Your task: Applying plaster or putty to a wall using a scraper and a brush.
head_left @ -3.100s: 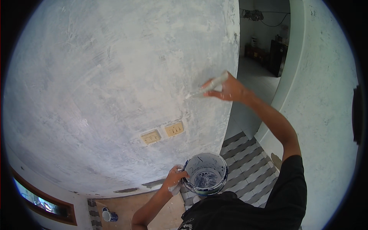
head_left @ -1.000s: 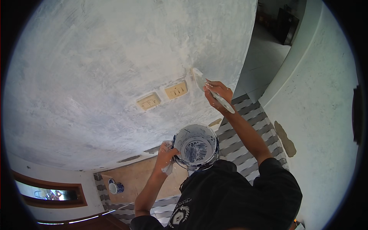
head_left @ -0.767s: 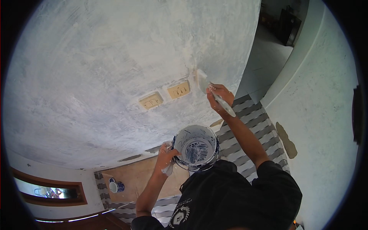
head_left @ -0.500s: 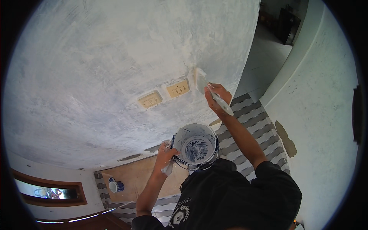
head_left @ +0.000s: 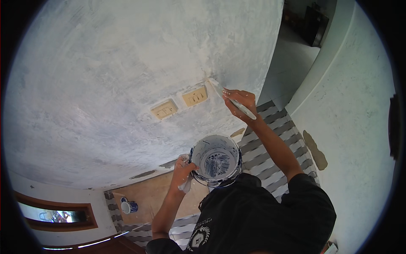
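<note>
Two grips: right hand (head_left: 240, 102) closed on brush (head_left: 217, 89), centre frame, bristles (head_left: 211, 81) at wall (head_left: 127, 59) beside beige plate (head_left: 195, 97); left hand (head_left: 182, 173) clamped on bucket (head_left: 215, 145), lower centre. Suggest light strokes, bristles clear of plate, bucket level.

A flat, pale, paint-smeared brush (head_left: 242, 109) with a long whitish handle slants up and leftward, its narrow end seemingly touching the patchy white and blue-grey painted wall (head_left: 127, 72), which is streaked with uneven strokes. Below it, near the wall's lower part, a round open bucket (head_left: 207, 146), white inside with a dark blue, paint-splashed outside and a thin wire handle, is held mouth up, its inner sides coated and streaked, its bottom showing dark bluish patches through whitish smears. A crumpled, whitish, cloth-like piece (head_left: 185, 186) hangs just beside the bucket's left side.
</note>
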Motion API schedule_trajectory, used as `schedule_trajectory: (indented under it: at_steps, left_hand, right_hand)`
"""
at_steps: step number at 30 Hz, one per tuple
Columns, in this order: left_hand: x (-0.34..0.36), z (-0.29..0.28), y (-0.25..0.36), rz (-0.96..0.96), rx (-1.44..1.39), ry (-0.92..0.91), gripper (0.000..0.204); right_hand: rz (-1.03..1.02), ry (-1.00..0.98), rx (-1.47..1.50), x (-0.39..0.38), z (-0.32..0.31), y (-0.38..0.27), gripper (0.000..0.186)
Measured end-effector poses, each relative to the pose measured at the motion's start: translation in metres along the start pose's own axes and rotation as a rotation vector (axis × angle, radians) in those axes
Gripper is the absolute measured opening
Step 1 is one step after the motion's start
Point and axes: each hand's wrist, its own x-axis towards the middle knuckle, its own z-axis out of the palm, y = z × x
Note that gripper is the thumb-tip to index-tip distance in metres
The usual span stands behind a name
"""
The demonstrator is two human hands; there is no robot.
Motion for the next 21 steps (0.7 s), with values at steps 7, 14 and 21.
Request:
schedule_trajectory:
  at_steps: [7,14,21]
  left_hand:
    - [0.001,-0.001,-0.001,0.013,0.002,-0.024,0.034]
    - [0.002,-0.006,-0.018,0.047,0.007,-0.024,0.036]
    - [-0.009,-0.005,-0.053,0.232,0.083,0.081,0.040]
  right_hand:
    - [-0.033,0.003,0.017,0.021,-0.005,-0.008,0.020]
    - [0.056,-0.079,-0.009,0.016,-0.004,-0.010,0.017]
    - [0.469,0.057,0.210,-0.042,-0.033,0.004,0.012]
